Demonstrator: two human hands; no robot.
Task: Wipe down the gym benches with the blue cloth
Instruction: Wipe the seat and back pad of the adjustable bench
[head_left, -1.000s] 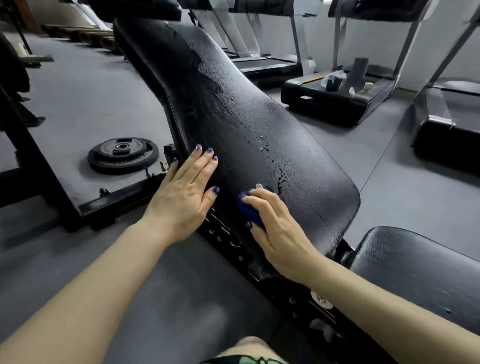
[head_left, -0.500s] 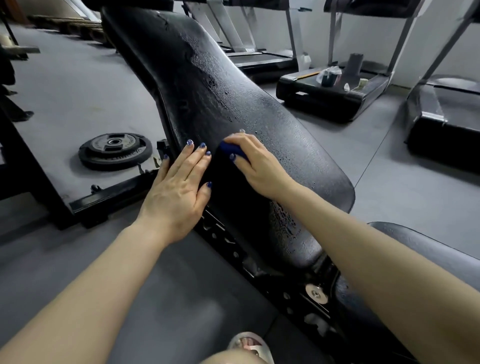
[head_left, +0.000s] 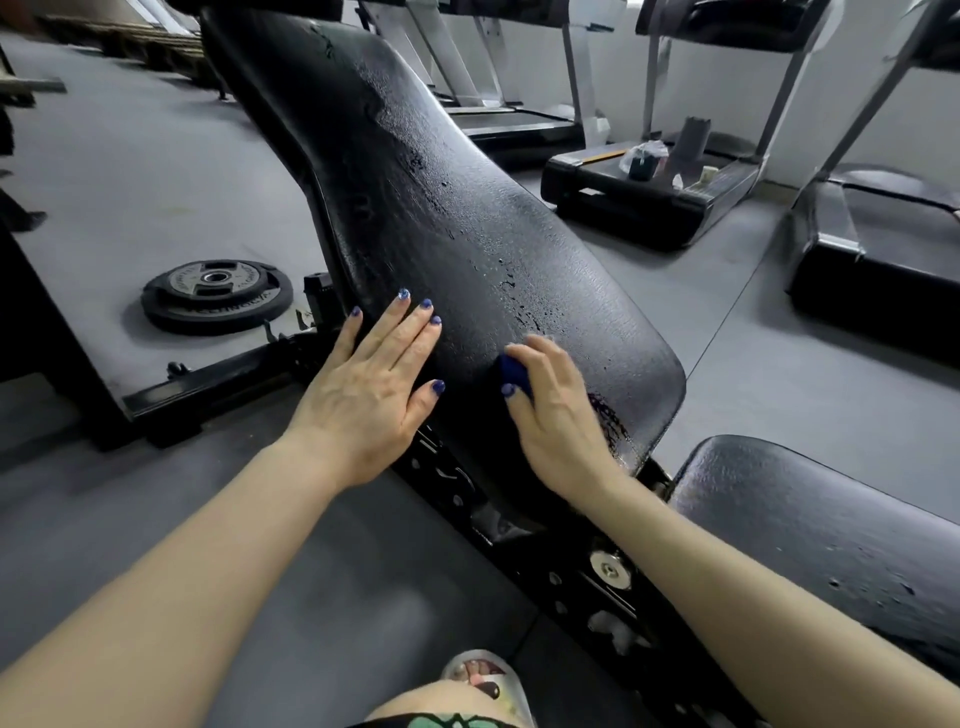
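Observation:
A black padded bench backrest (head_left: 426, 208) slopes up and away from me, wet with droplets and streaks. My right hand (head_left: 558, 415) grips a small blue cloth (head_left: 514, 371) and presses it against the lower part of the pad; most of the cloth is hidden under the fingers. My left hand (head_left: 371, 387) lies flat on the pad's left edge with its fingers straight. The bench's seat pad (head_left: 821, 519) sits at the lower right, also spotted with droplets.
A stack of weight plates (head_left: 215, 293) lies on the grey floor to the left, beside a black frame rail (head_left: 208, 387). Treadmills (head_left: 649, 192) line the back wall, one carrying small items. My foot in a sandal (head_left: 480, 673) stands below the bench frame.
My right hand has slid the blue cloth down the backrest from beside the left fingertips to the lower part of the pad. The left hand has stayed flat in place.

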